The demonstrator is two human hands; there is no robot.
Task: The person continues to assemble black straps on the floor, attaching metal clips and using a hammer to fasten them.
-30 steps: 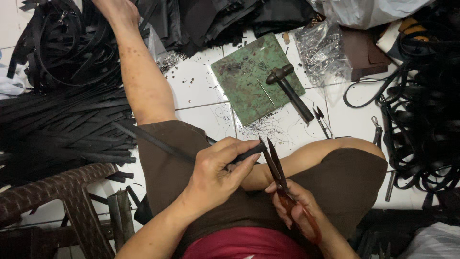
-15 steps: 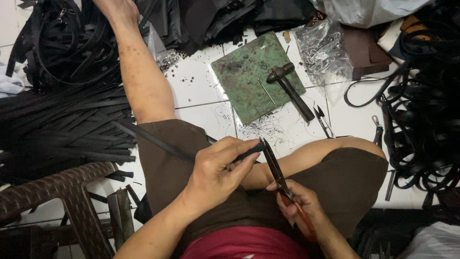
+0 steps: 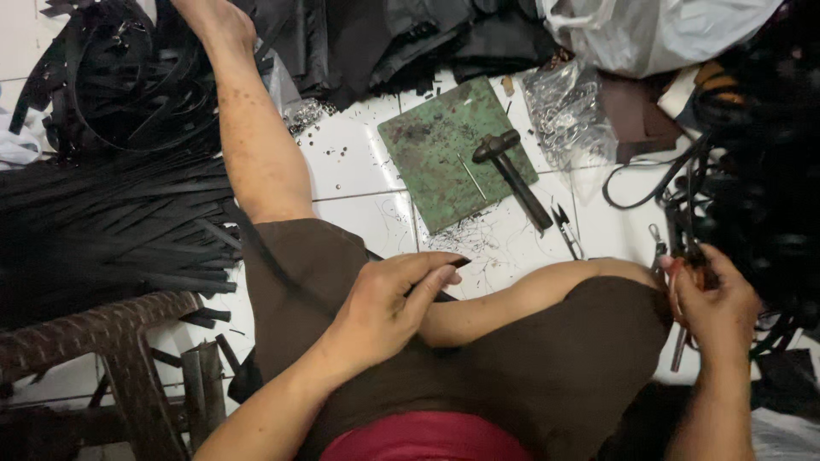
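The left hand (image 3: 384,307) is curled over the lap, its fingers pinching a black strap (image 3: 282,273) that runs up across the brown shorts (image 3: 530,358) toward the pile of straps (image 3: 102,230). The right hand (image 3: 713,303) is closed around the scissors (image 3: 683,324), out by the right knee. On the floor (image 3: 359,162) lie a green pad (image 3: 444,154) with a hammer (image 3: 512,175) on it, and snips (image 3: 565,229) beside. A clear crinkled bag (image 3: 568,111) sits beyond, a white bag (image 3: 658,34) at top right. Since the earlier frame the scissors have swung away from the strap to the right.
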